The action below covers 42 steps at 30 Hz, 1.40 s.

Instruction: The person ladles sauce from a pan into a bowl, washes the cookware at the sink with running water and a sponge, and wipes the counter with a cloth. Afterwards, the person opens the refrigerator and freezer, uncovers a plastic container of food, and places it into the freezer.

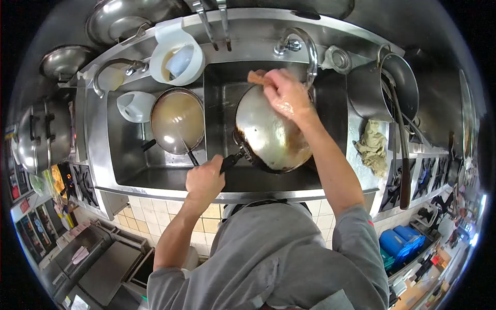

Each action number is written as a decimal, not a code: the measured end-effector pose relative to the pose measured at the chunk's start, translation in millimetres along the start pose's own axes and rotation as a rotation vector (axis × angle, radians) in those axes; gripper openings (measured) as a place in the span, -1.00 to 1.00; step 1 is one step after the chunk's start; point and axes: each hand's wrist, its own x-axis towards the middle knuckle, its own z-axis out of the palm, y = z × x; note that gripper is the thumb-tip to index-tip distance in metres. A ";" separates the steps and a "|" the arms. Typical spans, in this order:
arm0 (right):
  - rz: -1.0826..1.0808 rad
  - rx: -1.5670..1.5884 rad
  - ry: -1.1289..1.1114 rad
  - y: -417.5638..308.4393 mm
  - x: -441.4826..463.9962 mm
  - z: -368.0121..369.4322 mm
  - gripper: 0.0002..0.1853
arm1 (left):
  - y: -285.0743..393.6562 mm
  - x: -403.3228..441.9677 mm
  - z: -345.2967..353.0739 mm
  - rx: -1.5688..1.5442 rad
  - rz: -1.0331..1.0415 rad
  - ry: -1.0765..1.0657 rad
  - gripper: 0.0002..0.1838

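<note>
My left hand (pixel 205 178) is wrapped round the black handle of a frying pan (pixel 266 126) over the right sink basin. The pan's metal surface is wet and shiny, with dark scorched patches along its lower edge. My right hand (pixel 288 95) presses a brown scrubbing pad (pixel 258 78) at the pan's far edge, below the curved faucet (pixel 312 54). In the left basin, close to my left hand, sits a round pan (pixel 177 119) full of cloudy brownish liquid, with a thin handle sticking out of it.
A white plastic container (pixel 135 107) lies in the left basin. Behind it hangs a white tub (pixel 196 70) with a blue-and-white item inside. Right of the sink stand a large pot (pixel 364 90) with long-handled tools and a crumpled cloth (pixel 371 147). Another faucet (pixel 98 85) is at the left.
</note>
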 end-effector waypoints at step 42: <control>1.141 1.470 -0.262 49.4 -293.1 -48.5 -0.58 | 160.8 45.9 130.1 -1.565 -0.164 -0.879 -0.57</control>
